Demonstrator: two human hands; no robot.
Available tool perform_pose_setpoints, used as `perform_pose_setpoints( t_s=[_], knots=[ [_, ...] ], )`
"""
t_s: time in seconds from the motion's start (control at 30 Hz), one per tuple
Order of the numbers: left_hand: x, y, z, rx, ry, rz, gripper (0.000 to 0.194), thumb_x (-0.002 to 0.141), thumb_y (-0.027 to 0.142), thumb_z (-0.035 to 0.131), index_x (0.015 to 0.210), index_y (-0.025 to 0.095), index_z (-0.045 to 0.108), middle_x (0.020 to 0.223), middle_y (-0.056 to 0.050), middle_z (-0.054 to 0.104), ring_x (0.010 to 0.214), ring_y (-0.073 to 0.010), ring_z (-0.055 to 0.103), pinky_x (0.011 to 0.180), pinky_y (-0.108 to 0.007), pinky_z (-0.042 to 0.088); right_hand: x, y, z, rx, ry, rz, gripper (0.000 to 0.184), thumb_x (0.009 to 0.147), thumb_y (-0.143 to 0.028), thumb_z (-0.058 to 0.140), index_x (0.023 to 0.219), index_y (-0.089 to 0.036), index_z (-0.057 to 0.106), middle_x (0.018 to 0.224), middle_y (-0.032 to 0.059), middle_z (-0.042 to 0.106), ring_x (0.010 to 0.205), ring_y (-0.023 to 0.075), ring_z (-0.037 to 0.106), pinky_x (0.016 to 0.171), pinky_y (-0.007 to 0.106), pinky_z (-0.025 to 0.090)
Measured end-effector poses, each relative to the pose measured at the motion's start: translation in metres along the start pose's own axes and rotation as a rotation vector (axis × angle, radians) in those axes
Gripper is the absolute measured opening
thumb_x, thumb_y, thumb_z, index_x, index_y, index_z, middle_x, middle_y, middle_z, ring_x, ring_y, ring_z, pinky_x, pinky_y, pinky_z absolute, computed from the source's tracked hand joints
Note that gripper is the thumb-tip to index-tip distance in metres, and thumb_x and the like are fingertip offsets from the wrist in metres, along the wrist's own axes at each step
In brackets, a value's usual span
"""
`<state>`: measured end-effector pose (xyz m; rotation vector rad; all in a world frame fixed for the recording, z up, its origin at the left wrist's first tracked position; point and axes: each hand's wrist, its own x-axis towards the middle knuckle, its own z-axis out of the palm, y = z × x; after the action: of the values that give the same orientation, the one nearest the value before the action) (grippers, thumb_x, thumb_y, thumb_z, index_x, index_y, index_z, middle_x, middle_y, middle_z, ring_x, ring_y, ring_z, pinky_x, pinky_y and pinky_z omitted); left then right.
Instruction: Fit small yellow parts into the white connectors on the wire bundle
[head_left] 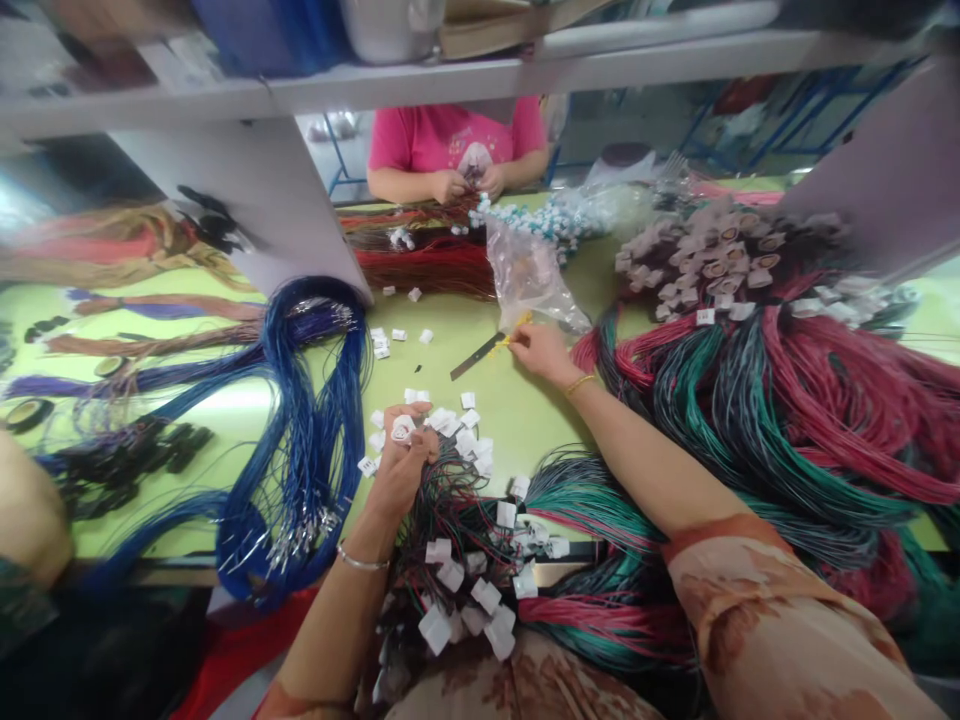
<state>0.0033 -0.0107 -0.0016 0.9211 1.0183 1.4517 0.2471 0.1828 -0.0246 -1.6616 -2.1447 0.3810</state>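
Note:
My left hand (405, 462) is closed around a white plastic connector (403, 430), its open face turned up. Dark, red and green wires (450, 478) with more white connectors (469, 440) on their ends lie right beside it. Farther out on the table, my right hand (541, 352) has its fingertips pinched together at small yellow pieces (501, 346); the exact part between them is too small to make out. A narrow dark flat strip (476, 357), like a blade or ruler, lies just left of these fingers. Behind them is a clear plastic bag (529, 270).
Blue wire bundles (307, 400) with metal ends lie left. Red, green and black wire bundles (720, 390) with white connectors (705, 255) fill the right. Across the green table (442, 350), a person in a pink shirt (457, 145) handles wires. A shelf (420, 85) spans overhead.

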Motion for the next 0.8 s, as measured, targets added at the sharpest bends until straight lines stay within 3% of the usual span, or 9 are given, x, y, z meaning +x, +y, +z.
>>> perform_pose_setpoints(
  t_s=[0.13, 0.27, 0.47, 0.63, 0.8],
  knots=[
    [-0.002, 0.003, 0.003, 0.054, 0.015, -0.024, 0.045, 0.091, 0.065, 0.058, 0.106, 0.024, 0.046, 0.071, 0.004, 0.06, 0.047, -0.0091, 0.044, 0.051, -0.026, 0.034, 0.0, 0.003, 0.003, -0.01, -0.002, -0.04, 0.019, 0.087, -0.015, 0.056, 0.094, -0.011, 0.073, 0.095, 0.0166, 0.074, 0.083, 0.0248, 0.061, 0.077, 0.033, 0.042],
    [-0.002, 0.009, 0.003, 0.079, -0.014, -0.047, 0.044, 0.093, 0.06, 0.061, 0.111, 0.019, 0.056, 0.056, 0.007, 0.053, 0.048, -0.0099, 0.045, 0.052, -0.025, 0.035, 0.0, 0.007, 0.002, 0.007, -0.008, -0.062, 0.019, 0.087, -0.013, 0.055, 0.093, -0.01, 0.073, 0.094, 0.0175, 0.074, 0.08, 0.0253, 0.061, 0.077, 0.034, 0.042],
    [-0.001, 0.016, 0.003, 0.015, 0.028, -0.118, 0.056, 0.081, 0.052, 0.078, 0.124, 0.021, 0.06, 0.082, 0.001, 0.065, 0.05, -0.0068, 0.052, 0.049, -0.023, 0.04, 0.004, 0.015, -0.006, 0.052, -0.033, -0.048, 0.024, 0.084, -0.009, 0.053, 0.095, -0.01, 0.075, 0.096, 0.0133, 0.077, 0.082, 0.022, 0.065, 0.079, 0.031, 0.046],
    [-0.003, 0.016, 0.004, 0.016, -0.039, -0.154, 0.043, 0.08, 0.056, 0.077, 0.091, 0.019, 0.058, 0.066, 0.002, 0.062, 0.048, -0.0087, 0.051, 0.045, -0.021, 0.038, 0.005, 0.014, -0.006, 0.056, -0.037, -0.038, 0.02, 0.085, -0.015, 0.058, 0.097, -0.011, 0.075, 0.097, 0.0122, 0.077, 0.084, 0.0217, 0.065, 0.08, 0.031, 0.047],
    [-0.002, 0.012, 0.001, 0.063, -0.05, -0.171, 0.041, 0.08, 0.053, 0.078, 0.093, 0.017, 0.064, 0.068, 0.001, 0.062, 0.049, -0.0082, 0.05, 0.047, -0.021, 0.037, 0.002, 0.006, -0.001, 0.056, -0.017, -0.039, 0.016, 0.086, -0.021, 0.061, 0.092, -0.012, 0.073, 0.098, 0.0146, 0.075, 0.087, 0.0241, 0.063, 0.081, 0.034, 0.045]
  ],
)
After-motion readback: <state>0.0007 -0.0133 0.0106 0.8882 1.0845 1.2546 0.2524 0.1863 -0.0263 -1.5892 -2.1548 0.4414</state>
